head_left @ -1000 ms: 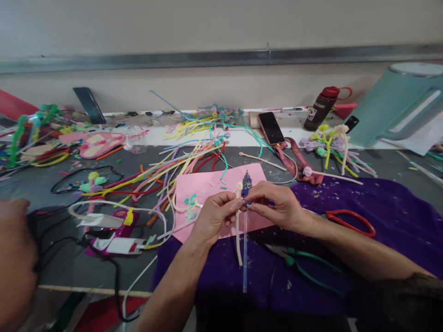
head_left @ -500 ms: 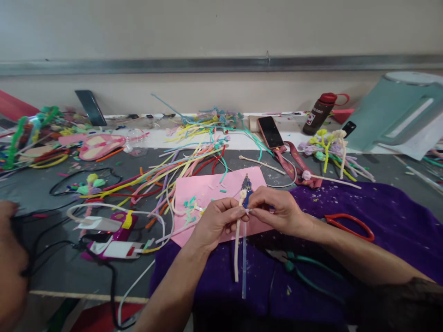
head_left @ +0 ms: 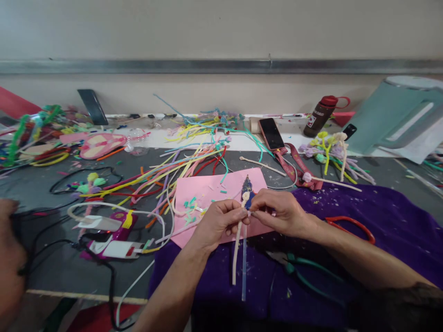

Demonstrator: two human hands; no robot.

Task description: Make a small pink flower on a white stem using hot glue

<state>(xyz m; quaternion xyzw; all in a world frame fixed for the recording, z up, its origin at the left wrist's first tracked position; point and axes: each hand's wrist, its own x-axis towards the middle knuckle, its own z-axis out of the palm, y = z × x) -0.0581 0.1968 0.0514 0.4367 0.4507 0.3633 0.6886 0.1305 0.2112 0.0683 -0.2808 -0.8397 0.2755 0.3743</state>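
My left hand (head_left: 221, 220) is closed on a cream pipe cleaner (head_left: 236, 258), which has a rounded, curled top and a straight stem hanging below the fingers. Thumb and forefinger of my right hand (head_left: 277, 208) are pinched together right beside it, at a small pale lilac bit too small to make out. Just beyond the fingertips lies a blue glue gun (head_left: 247, 188), partly hidden by the hands. A clear glue stick (head_left: 244, 272) stretches back from it towards me. Under the hands are a pink sheet (head_left: 207, 189) and a purple cloth (head_left: 214, 286).
Green-handled pliers (head_left: 304, 263) and red-handled pliers (head_left: 353, 222) lie at right. Loose pipe cleaners (head_left: 166, 177), a phone (head_left: 272, 133), a bottle (head_left: 320, 115) and a teal kettle (head_left: 398, 115) stand or lie beyond. Cables surround a power strip (head_left: 121, 226). Another person's arm (head_left: 12, 263) shows at left.
Both hands stay together in nearly the same place. The cream stem's lower end has swung slightly left, and my right fingertips have shifted a little.
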